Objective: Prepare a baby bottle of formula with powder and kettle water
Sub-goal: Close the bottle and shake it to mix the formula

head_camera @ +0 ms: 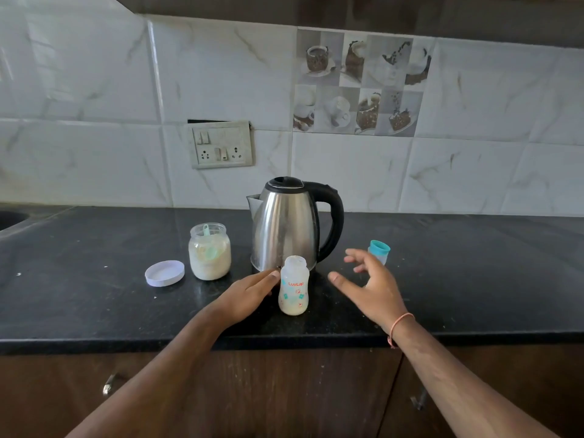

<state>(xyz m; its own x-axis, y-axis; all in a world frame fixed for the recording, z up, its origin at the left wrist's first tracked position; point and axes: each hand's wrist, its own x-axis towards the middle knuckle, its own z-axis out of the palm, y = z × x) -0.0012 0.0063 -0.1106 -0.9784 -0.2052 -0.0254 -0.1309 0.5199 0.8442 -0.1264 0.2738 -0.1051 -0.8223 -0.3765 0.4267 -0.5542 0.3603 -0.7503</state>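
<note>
- Both hands were out over the black stone counter, fingers loose and spread, holding nothing.
- Left hand had fingertips right at the small clear printed baby bottle, which stood upright and uncapped, powder at the bottom.
- Right hand hovered apart on the other side, so left was nearer.
- Steel kettle sat just behind the bottle.

A black counter is seen below white, grey-veined wall tiles. The kettle is finished in silver steel with a black lid and handle. The clear baby bottle is printed with red lettering and teal motifs. A teal cap is seen at the right, a white lid at the left.
</note>
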